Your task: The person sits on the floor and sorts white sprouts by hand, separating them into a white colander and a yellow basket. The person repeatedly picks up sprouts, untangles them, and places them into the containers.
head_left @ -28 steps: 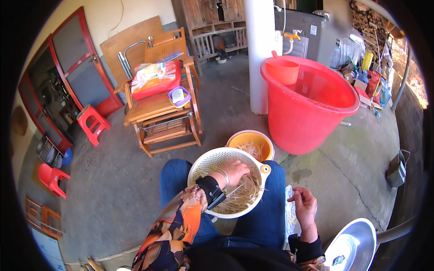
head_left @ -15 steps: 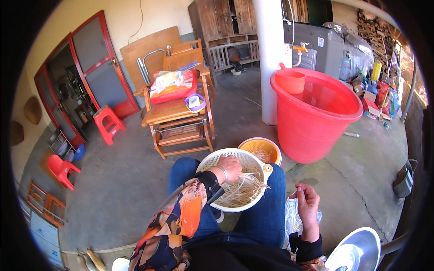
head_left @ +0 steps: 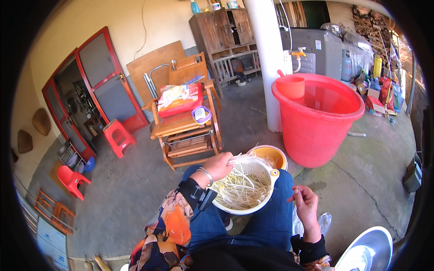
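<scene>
A white perforated colander [head_left: 271,183] rests across my thighs, with bean sprouts [head_left: 239,187] spread inside it. Over its far left rim, my left hand [head_left: 216,167] is closed on a small bunch of pale bean sprouts [head_left: 244,159] that trails to the right. My right hand [head_left: 306,204] hovers beside my right knee, thumb and forefinger pinched together; whatever they may hold is too small to make out. Just beyond the colander sits a yellow basket [head_left: 280,156] with thin pale strands in it, partly hidden by the sprouts I hold.
Beyond my right knee stands a big red tub [head_left: 307,140] of water with a red dipper [head_left: 290,87] at its rim. A metal basin [head_left: 382,239] lies low on the right, near a clear plastic bag [head_left: 324,222]. A wooden chair [head_left: 181,128] with packages is ahead.
My left hand has risen out of the colander to its far left rim, bringing a bunch of sprouts with it. The right hand stays pinched in nearly the same place. The view has shifted slightly.
</scene>
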{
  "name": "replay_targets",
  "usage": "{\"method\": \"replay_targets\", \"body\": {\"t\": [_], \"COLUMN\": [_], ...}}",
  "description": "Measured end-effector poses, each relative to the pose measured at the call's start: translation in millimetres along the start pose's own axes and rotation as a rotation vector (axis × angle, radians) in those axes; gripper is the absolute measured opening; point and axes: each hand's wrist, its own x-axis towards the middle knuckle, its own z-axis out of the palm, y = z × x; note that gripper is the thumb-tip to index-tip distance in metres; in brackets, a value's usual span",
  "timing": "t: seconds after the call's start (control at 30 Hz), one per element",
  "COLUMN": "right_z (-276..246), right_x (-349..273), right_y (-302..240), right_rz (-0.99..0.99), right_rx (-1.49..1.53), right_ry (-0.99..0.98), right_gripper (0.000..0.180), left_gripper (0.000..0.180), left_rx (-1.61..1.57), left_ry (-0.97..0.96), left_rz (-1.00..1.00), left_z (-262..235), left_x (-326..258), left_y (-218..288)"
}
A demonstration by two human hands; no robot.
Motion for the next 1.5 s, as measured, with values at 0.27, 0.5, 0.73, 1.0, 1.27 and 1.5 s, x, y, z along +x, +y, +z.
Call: {"method": "replay_targets", "body": {"t": [0.27,0.5,0.73,1.0,1.27,1.5], "right_z": [56,102,119,111,115,113], "right_x": [22,54,35,37,45,36], "right_y": [-10,-10,-14,-5,7,10], "right_rz": [-0.032,-0.022,-0.170,-0.195,-0.400,-0.330], "right_rx": [-0.048,-0.430,-0.550,-0.506,-0.428,-0.519], "right_ry": [-0.242,-0.425,-0.159,0.099,-0.145,-0.060], "right_gripper": [0.014,0.020,0.013,0.007,0.021,0.022], "left_gripper": [0.023,0.021,0.019,0.021,0.021,0.025], "left_rx": [-0.397,-0.979,-1.144,-1.350,-1.303,-0.747], "left_ry": [0.099,0.062,0.009,-0.237,-0.213,-0.173], "left_rz": [-0.188,-0.298,-0.396,-0.299,-0.322,-0.290], "left_z": [9,35,41,45,40,45], "left_x": [-9,-27,-41,-55,-57,-50], "left_y": [-2,-2,10,4,18,33]}}
